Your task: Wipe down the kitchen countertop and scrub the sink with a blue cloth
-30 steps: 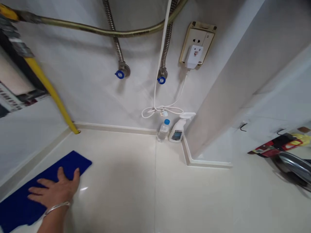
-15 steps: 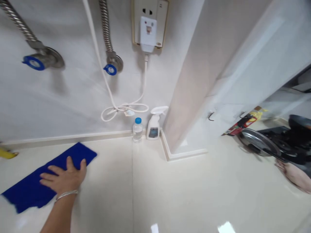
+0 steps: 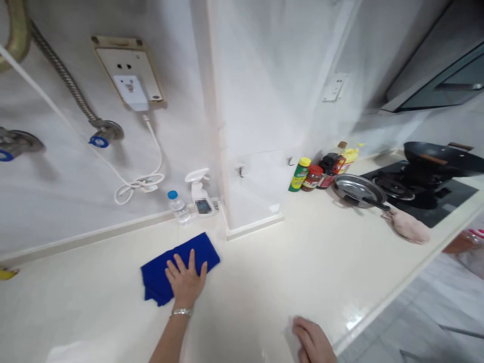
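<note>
Resting palm-down on a blue cloth (image 3: 159, 276), the left hand (image 3: 186, 282) spreads its fingers; its grip is wide open, with nothing clasped in it. The cloth lies flat on the tabletop (image 3: 245, 287), out from the back edge and to the left of the pillar (image 3: 257, 189). The right hand (image 3: 314, 345) is near the front edge, well apart from the cloth, with its fingers loosely bent; its underside is hidden, so I cannot tell whether that grip has hold of anything.

Behind the cloth, a clear bottle (image 3: 181, 209) with a blue cap and a white sprayer (image 3: 198, 191) stand side by side at the back edge, next to the pillar. Above them, a white cord (image 3: 155, 146) hangs in loops from a plug (image 3: 132, 93) on the wall.

Right of the pillar, a green bottle (image 3: 298, 176) and a red-lidded jar (image 3: 312, 177) stand along the back edge. A pan (image 3: 357, 187) sits before the stove (image 3: 456, 199), with a pink bundle (image 3: 408, 226) by its handle, toward the front edge. A wok (image 3: 438, 151) is on the stove.
</note>
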The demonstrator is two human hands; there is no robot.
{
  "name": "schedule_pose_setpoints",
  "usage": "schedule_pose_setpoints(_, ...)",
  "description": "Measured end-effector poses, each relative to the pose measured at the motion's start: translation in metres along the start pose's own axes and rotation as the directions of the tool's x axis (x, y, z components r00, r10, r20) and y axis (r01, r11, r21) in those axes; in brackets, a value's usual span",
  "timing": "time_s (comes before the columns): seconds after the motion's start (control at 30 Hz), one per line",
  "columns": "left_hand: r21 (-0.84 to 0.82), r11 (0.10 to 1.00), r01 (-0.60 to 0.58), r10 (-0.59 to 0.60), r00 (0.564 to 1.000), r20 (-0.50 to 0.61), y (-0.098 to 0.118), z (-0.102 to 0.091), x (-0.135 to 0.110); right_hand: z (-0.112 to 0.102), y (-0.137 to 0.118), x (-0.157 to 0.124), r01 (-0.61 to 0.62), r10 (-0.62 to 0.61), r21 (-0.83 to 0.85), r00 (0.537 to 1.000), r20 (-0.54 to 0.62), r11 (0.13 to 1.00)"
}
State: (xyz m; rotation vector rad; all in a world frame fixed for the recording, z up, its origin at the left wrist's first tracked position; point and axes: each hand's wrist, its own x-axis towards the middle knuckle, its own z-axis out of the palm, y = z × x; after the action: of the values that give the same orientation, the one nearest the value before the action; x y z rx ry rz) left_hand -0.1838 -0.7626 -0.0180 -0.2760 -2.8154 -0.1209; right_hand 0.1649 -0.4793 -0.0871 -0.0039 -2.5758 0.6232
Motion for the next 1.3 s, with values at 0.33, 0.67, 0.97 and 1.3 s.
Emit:
schedule_pose_setpoints(0.33,-0.187,0.929,-0.321,0.339,0.938,0.072,0.166,-0.014,-0.143,-0.031,-0.004,0.023,-0.034,0.12,0.383,0.972,-0.203,0.923)
schedule_pose_setpoints(0.67,-0.343,0.735,-0.585,0.649,0.753,0.108,0.315,-0.014,-0.241,-0.054,0.053,0.036,-0.234,0.299,0.269,0.924,-0.236,0.934)
schedule_pose_setpoints(0.97,-0.332,0.875,-0.352,0.423,0.889,0.172,0.233,-0.03,-0.243,-0.012,0.041,0.028,-0.194,0.254,0.354,0.958,-0.134,0.915)
schedule_pose_setpoints(1.3,0.035,0.994,0.105,-0.109,0.979,0.174,0.062,-0.103,-0.282,0.005,-0.01,0.024,-0.049,0.022,0.528,0.998,0.057,0.848)
